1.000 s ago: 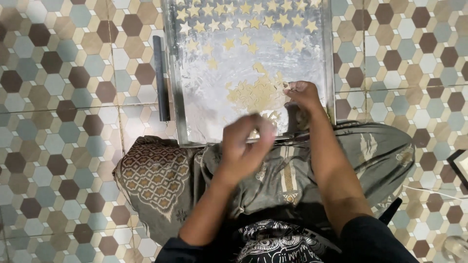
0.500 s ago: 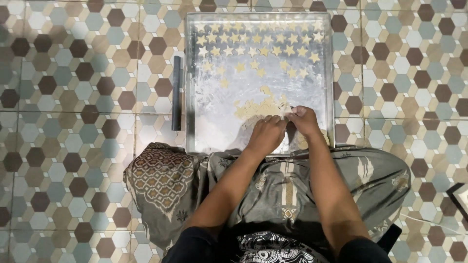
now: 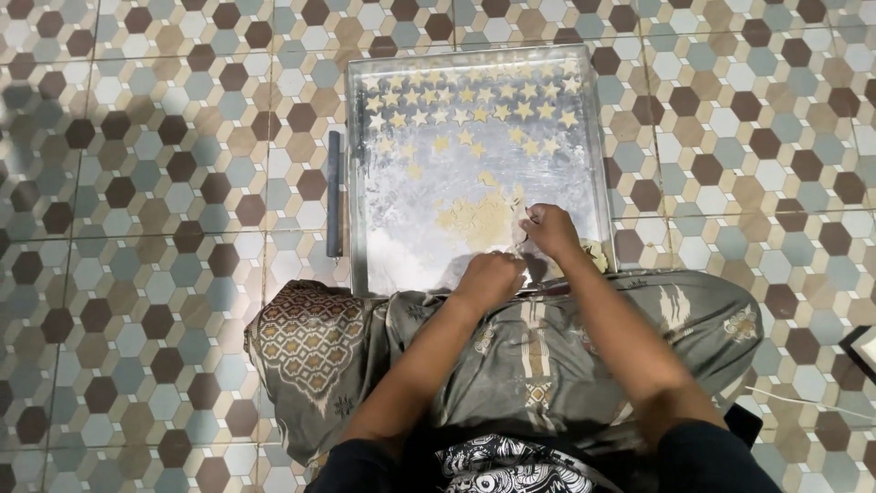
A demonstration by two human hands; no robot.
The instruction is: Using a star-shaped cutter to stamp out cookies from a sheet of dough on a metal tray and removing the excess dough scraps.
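Observation:
A square metal tray (image 3: pixel 392 246) lies on the tiled floor in front of my crossed legs. Rows of small star-shaped dough pieces (image 3: pixel 474 114) fill its far half. A flat patch of rolled dough (image 3: pixel 474 219) with star cut-outs lies near its front. My right hand (image 3: pixel 550 228) rests on the right edge of that dough, fingers curled; whether it holds something small I cannot tell. My left hand (image 3: pixel 490 278) sits at the tray's near edge, fingers bent down, close beside the right hand.
A dark slim rod (image 3: pixel 334 194) lies on the floor along the tray's left side. Patterned grey-green cloth (image 3: pixel 310 342) covers my lap. A lump of dough (image 3: pixel 598 256) sits by the tray's front right corner. A dark object (image 3: pixel 862 351) shows at the right edge.
My left hand has gone from raised above my lap down to the tray's near edge. The right hand stays at the dough patch. The view has shifted slightly.

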